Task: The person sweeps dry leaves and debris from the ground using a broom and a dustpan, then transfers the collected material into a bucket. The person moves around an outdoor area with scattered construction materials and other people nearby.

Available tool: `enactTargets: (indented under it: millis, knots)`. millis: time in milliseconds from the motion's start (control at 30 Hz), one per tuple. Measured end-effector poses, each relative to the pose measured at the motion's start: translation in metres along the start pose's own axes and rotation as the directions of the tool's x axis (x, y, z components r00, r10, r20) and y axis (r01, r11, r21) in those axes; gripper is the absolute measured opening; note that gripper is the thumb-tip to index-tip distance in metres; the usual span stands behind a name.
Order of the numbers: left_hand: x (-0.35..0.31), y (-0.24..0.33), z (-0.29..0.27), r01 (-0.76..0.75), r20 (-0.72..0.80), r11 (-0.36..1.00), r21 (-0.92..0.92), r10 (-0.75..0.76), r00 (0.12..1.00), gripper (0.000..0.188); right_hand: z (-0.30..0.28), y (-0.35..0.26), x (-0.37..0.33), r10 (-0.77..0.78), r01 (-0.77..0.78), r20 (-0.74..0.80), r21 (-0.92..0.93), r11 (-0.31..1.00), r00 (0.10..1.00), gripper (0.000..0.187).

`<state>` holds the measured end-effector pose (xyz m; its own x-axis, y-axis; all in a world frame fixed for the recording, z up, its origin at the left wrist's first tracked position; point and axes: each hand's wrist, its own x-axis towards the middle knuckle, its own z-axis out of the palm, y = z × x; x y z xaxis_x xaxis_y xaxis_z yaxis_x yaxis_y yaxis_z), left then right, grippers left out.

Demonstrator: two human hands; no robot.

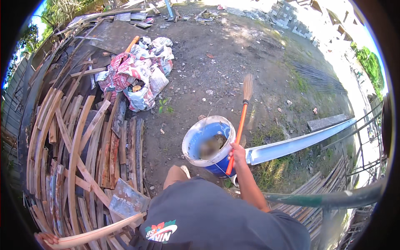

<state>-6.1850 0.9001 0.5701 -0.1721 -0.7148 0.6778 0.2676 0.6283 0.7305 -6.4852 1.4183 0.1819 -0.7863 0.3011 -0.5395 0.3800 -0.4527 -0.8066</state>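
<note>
My right hand (pixel 238 153) is closed around the orange handle of a stick broom (pixel 242 121), its bristles pointing up and away from me. Just left of that hand stands a blue bucket (pixel 188 155) with a pale, dirty rim. Some greyish-brown stuff lies inside it, too blurred to name. At the lower left edge, my left hand (pixel 48 238) has its fingers curled over the end of a long pale wooden stick (pixel 100 231). A grey metal sheet (pixel 128 198) lies close to the stick's other end; whether they are joined I cannot tell.
Stacked wooden planks (pixel 77 154) fill the left side. Stuffed sacks (pixel 139 71) sit beyond them. A long pale metal channel (pixel 300 143) stretches right from the bucket. A green pipe (pixel 333 199) crosses at lower right, and thin rods (pixel 314 77) lie farther off on the dirt.
</note>
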Motion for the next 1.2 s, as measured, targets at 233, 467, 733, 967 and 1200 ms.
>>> enactTargets:
  millis: [233,467,733,967,1200]
  knots:
    - [0.038,-0.143,0.204,0.367,0.14,0.922,-0.125,-0.349,0.926,0.029,-0.004,-0.057,0.169,0.059,-0.027,-0.238,0.136,0.99,0.969,0.02]
    - [0.082,-0.202,0.471,0.445,0.331,0.871,-0.207,-0.365,0.87,0.029,0.017,-0.16,0.248,0.042,0.093,-0.486,0.251,0.963,0.873,0.021]
    - [0.08,-0.225,0.748,0.405,0.47,0.881,-0.244,-0.258,0.844,0.03,0.036,-0.225,0.399,0.021,0.186,-0.635,0.258,0.948,0.773,0.021]
    - [0.071,-0.235,0.962,0.354,0.42,0.894,-0.274,-0.22,0.881,0.028,0.045,-0.282,0.56,0.163,0.114,-0.671,0.349,0.93,0.723,0.024]
    - [0.054,-0.251,1.182,0.29,0.221,0.889,-0.356,-0.221,0.95,0.023,0.111,-0.391,0.709,0.195,0.081,-0.623,0.386,0.919,0.758,0.023]
